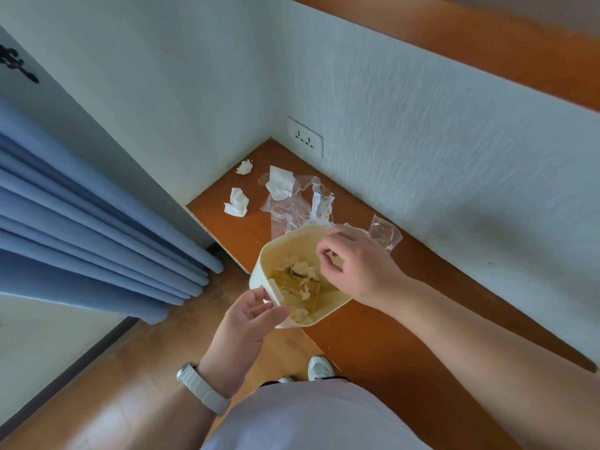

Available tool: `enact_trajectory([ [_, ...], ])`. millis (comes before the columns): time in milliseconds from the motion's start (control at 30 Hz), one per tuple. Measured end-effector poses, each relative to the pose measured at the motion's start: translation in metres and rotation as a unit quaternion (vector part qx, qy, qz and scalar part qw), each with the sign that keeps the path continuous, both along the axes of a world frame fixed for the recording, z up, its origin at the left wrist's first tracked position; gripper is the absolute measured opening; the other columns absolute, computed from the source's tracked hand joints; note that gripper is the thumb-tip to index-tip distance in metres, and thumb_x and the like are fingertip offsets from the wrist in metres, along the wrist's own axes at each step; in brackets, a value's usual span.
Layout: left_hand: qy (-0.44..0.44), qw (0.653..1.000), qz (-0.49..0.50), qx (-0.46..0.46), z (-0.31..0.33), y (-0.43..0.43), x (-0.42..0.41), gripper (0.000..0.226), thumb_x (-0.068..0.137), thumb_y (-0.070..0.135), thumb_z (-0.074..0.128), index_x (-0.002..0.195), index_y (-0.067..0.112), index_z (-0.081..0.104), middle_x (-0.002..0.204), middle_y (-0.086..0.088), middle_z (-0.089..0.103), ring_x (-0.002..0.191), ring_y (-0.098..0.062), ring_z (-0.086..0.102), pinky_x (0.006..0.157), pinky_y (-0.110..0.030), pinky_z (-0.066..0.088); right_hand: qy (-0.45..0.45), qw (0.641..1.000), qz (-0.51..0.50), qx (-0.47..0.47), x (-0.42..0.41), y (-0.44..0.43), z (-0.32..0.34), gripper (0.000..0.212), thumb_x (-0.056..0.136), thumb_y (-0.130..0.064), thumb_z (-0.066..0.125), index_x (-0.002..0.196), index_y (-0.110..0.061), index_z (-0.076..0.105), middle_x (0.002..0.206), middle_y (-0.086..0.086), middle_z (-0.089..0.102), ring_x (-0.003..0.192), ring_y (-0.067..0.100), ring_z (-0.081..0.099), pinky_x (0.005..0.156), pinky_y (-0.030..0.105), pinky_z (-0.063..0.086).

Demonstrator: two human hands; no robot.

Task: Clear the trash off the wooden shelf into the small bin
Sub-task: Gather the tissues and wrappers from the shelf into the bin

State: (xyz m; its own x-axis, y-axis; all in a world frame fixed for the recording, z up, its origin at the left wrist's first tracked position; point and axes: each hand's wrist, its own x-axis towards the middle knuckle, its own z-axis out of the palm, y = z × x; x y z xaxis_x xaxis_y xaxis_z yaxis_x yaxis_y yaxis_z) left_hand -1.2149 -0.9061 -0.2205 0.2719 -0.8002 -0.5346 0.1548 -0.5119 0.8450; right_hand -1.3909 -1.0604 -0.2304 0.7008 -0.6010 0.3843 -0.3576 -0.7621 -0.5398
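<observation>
- Crumpled white tissues [239,203] litter the orange wooden shelf [357,336].
- Our left hand [250,316] grips the cream plastic bin [258,276].
- Our right hand [357,264] curls above it; its hold we cannot tell.

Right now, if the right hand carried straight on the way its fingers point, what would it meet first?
Probably the crumpled tissue inside the small bin: the right hand hovers over the opening, curled downward into it. Depth is unclear from this view.
</observation>
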Motion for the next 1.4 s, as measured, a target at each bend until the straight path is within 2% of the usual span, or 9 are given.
enact_trajectory([
  [100, 0.008, 1.000, 0.001, -0.004, 0.003, -0.001, 0.000, 0.025, 0.094, 0.008, 0.069, 0.120, 0.007, 0.067, 0.108, -0.007, 0.083, 0.096, -0.021, 0.080, 0.077, -0.018, 0.061, 0.024, 0.999, 0.021, 0.001, 0.004, -0.001, 0.006, 0.006, 0.086, -0.009, 0.063, 0.092, -0.006, 0.065, 0.090, 0.001, 0.061, 0.083, 0.017, 0.058, 0.074, 0.035, 0.051],
  [367, -0.009, 1.000, 0.004, 0.008, -0.001, 0.003, 0.011, 0.027, 0.094, 0.011, 0.071, 0.120, 0.010, 0.066, 0.109, -0.005, 0.083, 0.098, -0.019, 0.080, 0.079, -0.018, 0.062, 0.026, 0.998, -0.050, 0.024, -0.032, -0.013, -0.019, 0.023, 0.087, -0.024, 0.057, 0.102, -0.008, 0.066, 0.102, 0.000, 0.065, 0.095, 0.013, 0.059, 0.082, 0.025, 0.048],
  [467, -0.008, 1.000, 0.010, 0.010, -0.004, 0.004, 0.012, 0.025, 0.094, 0.010, 0.070, 0.118, 0.012, 0.068, 0.107, -0.002, 0.084, 0.095, -0.015, 0.080, 0.075, -0.015, 0.061, 0.103, 0.986, -0.119, 0.045, -0.054, -0.024, -0.052, 0.026, 0.090, -0.029, 0.056, 0.109, -0.014, 0.066, 0.112, 0.000, 0.064, 0.097, 0.015, 0.060, 0.076, 0.026, 0.051],
  [600, 0.001, 1.000, 0.017, 0.008, -0.006, 0.004, 0.010, 0.024, 0.093, 0.009, 0.071, 0.117, 0.013, 0.069, 0.106, 0.000, 0.084, 0.095, -0.015, 0.080, 0.075, -0.014, 0.060, 0.243, 0.950, -0.183, 0.073, -0.081, -0.035, -0.107, 0.032, 0.092, -0.033, 0.056, 0.121, -0.020, 0.062, 0.124, -0.003, 0.060, 0.101, 0.014, 0.058, 0.077, 0.020, 0.041],
  [767, 0.017, 1.000, 0.025, 0.003, -0.005, 0.000, 0.006, 0.024, 0.093, 0.006, 0.070, 0.116, 0.012, 0.069, 0.104, -0.003, 0.084, 0.093, -0.018, 0.080, 0.074, -0.015, 0.060, 0.305, 0.920, -0.218, 0.116, -0.092, -0.043, -0.146, 0.038, 0.094, -0.033, 0.053, 0.130, -0.020, 0.054, 0.127, 0.000, 0.056, 0.106, 0.016, 0.055, 0.081, 0.024, 0.045],
  [1000, 0.020, 1.000, 0.023, 0.006, -0.004, -0.003, 0.004, 0.023, 0.093, 0.006, 0.069, 0.116, 0.009, 0.068, 0.104, -0.005, 0.084, 0.091, -0.018, 0.081, 0.074, -0.015, 0.060, 0.284, 0.921, -0.245, 0.102, -0.083, -0.052, -0.160, 0.039, 0.092, -0.026, 0.059, 0.127, -0.012, 0.056, 0.117, 0.006, 0.059, 0.101, 0.020, 0.054, 0.078, 0.026, 0.045],
  [1200, 0.008, 1.000, 0.017, 0.013, -0.005, -0.002, 0.001, 0.024, 0.093, 0.008, 0.070, 0.117, 0.010, 0.067, 0.105, -0.004, 0.084, 0.093, -0.018, 0.080, 0.075, -0.016, 0.060, 0.262, 0.923, -0.259, 0.109, -0.079, -0.059, -0.168, 0.018, 0.094, -0.018, 0.056, 0.105, -0.009, 0.067, 0.098, 0.006, 0.063, 0.081, 0.012, 0.051, 0.069, 0.019, 0.037],
  [1400, 0.004, 1.000, 0.014, 0.016, -0.004, -0.002, 0.002, 0.027, 0.093, 0.010, 0.071, 0.120, 0.010, 0.067, 0.108, -0.005, 0.083, 0.097, -0.020, 0.080, 0.077, -0.018, 0.061, 0.276, 0.921, -0.240, 0.136, -0.077, -0.051, -0.156, 0.014, 0.094, -0.017, 0.053, 0.095, -0.012, 0.066, 0.085, -0.001, 0.056, 0.072, 0.011, 0.050, 0.058, 0.018, 0.033],
])
